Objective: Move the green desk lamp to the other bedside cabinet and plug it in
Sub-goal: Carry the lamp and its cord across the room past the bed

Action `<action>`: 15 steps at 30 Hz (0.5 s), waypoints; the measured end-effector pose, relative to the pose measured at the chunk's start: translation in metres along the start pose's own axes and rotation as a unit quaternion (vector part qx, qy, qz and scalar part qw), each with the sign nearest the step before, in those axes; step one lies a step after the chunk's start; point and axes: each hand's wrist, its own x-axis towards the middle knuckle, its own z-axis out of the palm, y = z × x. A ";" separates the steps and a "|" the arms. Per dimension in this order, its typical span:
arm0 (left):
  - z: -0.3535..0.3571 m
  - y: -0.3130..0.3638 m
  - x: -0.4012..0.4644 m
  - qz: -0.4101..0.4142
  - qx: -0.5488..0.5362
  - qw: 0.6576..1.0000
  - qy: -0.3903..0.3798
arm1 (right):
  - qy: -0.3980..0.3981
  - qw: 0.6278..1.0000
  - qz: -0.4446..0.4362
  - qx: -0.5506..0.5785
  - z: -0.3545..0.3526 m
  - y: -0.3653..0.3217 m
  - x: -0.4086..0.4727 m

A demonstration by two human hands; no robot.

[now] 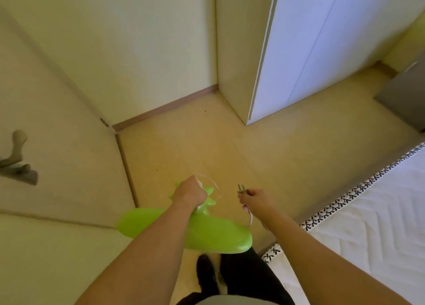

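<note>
I am gripping the one green desk lamp (207,233) with my left hand (189,195), fingers wrapped around its stem, above the floor (264,148). My right hand (256,200) is pinching its single plug (242,189), two prongs showing, beside one bed (372,217).

Light: bright, even, warm yellowish cast.
Glare: cool bluish sheen on the wardrobe door (305,51), far right.
Blur: green lamp (207,233) smeared.
Edges: wide-angle bending, door handle (18,159) left soft.
</note>
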 end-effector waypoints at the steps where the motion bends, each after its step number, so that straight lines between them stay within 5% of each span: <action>1: -0.005 0.014 0.016 0.010 0.013 1.000 -0.003 | 0.010 1.000 0.006 0.015 -0.009 -0.007 0.014; 15: -0.041 0.297 0.193 0.180 0.116 0.972 -0.099 | 0.146 0.976 0.048 0.156 -0.198 -0.103 0.175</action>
